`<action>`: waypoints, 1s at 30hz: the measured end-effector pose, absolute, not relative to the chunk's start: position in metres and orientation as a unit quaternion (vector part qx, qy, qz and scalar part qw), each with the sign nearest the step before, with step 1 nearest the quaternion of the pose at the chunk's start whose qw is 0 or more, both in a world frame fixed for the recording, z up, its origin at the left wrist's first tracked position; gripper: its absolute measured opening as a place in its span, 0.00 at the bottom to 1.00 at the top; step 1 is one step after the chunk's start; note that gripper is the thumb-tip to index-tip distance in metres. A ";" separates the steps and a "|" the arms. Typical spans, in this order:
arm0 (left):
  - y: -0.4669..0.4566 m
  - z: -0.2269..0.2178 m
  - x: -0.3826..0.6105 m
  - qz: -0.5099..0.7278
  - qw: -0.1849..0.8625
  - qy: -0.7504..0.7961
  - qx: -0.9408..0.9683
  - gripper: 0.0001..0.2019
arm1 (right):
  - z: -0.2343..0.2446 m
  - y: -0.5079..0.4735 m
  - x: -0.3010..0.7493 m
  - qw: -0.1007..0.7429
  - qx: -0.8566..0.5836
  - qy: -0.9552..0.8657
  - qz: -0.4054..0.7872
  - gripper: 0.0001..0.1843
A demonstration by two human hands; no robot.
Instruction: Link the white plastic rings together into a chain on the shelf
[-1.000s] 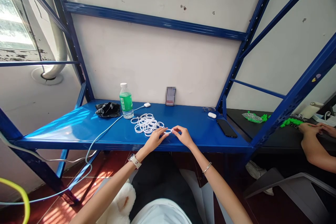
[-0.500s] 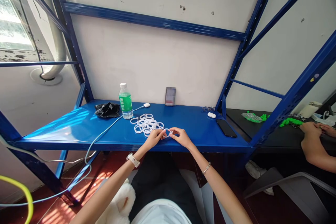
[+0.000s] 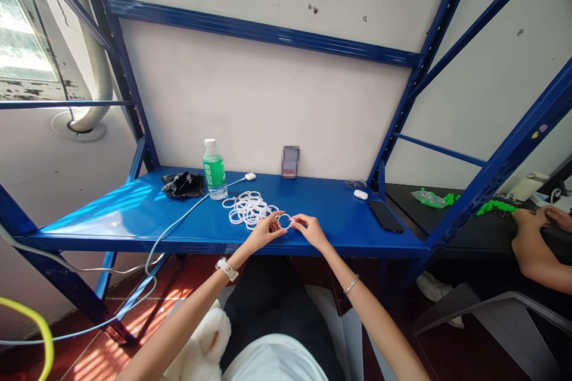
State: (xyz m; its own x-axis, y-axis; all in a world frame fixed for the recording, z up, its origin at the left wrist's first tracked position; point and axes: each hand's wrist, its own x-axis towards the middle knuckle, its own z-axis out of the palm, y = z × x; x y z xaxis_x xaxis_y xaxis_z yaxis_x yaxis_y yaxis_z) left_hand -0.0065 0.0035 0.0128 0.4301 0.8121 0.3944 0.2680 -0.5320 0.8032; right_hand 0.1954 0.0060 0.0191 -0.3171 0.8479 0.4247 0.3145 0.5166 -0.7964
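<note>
- Glossy blue tabletop, with a crumpled black bag and a clear, green-labelled bottle on it.
- Thin white rings lie overlapping in a loose heap.
- One slim, round white hoop shows face-on just beside them, between the hands.
- Left hand and right hand each pinch its rim, fingers nearly closed, forearms angling inward.

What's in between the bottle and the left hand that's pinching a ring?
A pile of white rings lies on the table between the bottle and the left hand. The head view shows it.
</note>
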 end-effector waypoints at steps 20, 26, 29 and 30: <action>0.001 0.019 -0.006 0.398 0.329 0.382 0.767 0.27 | 0.023 0.002 0.195 0.446 -0.374 -0.770 0.260 0.13; 0.001 0.019 -0.006 0.398 0.334 0.378 0.766 0.26 | 0.025 0.000 0.195 0.447 -0.375 -0.769 0.261 0.13; 0.002 0.018 -0.006 0.400 0.337 0.375 0.766 0.26 | 0.025 0.000 0.194 0.452 -0.373 -0.766 0.263 0.12; 0.002 0.017 -0.006 0.400 0.337 0.373 0.766 0.26 | 0.025 0.000 0.194 0.454 -0.373 -0.766 0.261 0.12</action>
